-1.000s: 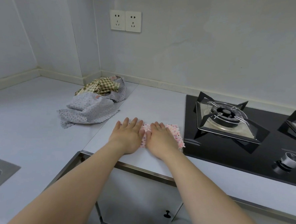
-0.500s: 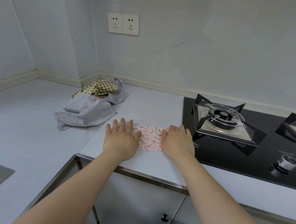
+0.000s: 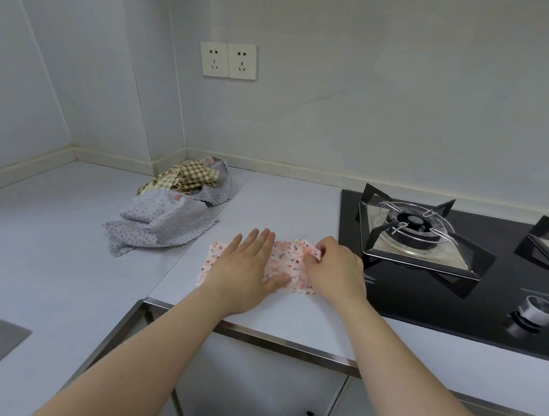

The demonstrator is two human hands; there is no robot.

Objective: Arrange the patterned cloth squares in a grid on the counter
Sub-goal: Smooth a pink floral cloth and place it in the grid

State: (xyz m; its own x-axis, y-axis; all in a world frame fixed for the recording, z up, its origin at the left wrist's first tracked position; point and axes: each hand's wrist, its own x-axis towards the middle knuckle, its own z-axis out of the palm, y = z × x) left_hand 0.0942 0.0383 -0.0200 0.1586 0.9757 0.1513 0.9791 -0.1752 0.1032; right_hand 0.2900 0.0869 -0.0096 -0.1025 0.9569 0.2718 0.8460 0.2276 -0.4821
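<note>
Half a second ago both hands lay flat at the cloth's ends. Now my left hand (image 3: 247, 270) presses flat, fingers straight, on the pink cloth (image 3: 284, 256), and my right hand (image 3: 336, 272) pinches its far right corner. The cloth lies on the counter (image 3: 283, 202), just beside the hob (image 3: 503, 286). Judgement: corner adjustment in progress; first square nearly set. The pile (image 3: 166, 217) awaits placement.

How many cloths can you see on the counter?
3: pink cloth beside the stove; grey dotted cloth and checked cloth heaped at left. More may hide underneath.
</note>
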